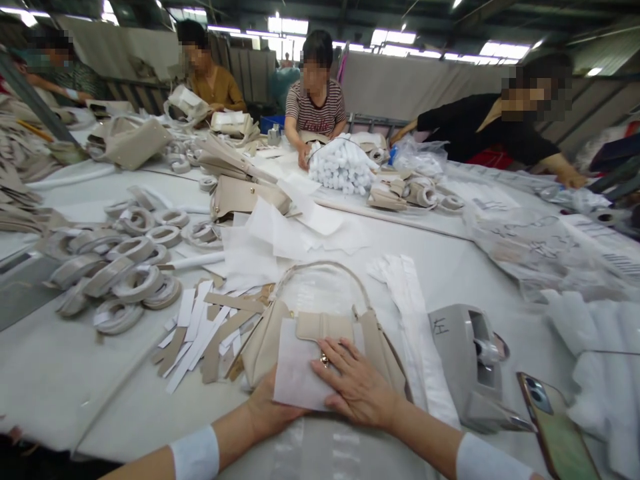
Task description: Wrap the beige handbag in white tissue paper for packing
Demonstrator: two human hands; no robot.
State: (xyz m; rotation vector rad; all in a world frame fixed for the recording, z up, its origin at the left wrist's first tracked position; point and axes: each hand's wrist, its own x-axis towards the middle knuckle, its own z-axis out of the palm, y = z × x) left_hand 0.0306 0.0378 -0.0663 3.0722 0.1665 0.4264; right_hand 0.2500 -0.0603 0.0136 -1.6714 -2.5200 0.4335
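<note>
A beige handbag (260,343) lies in front of me, its strap (327,265) looping away over the table. A thin white sheet (295,373) covers part of its front, tucked below a small flap (323,325) with a gold-coloured clasp (325,361). My left hand (273,407) grips the bag's lower left edge; the sheet and the bag hide most of its fingers. Flat across the sheet and the flap rests my right hand (353,383), fingers stretched out beside the clasp. Both wrists wear white bands.
Left of the bag lie cut strips (200,333) and rolled straps (137,283). To the right are white padding strips (415,313), a grey tape dispenser (465,360) and a phone (555,427). More bags (250,197) and loose sheets (285,233) lie beyond; several people work across the table.
</note>
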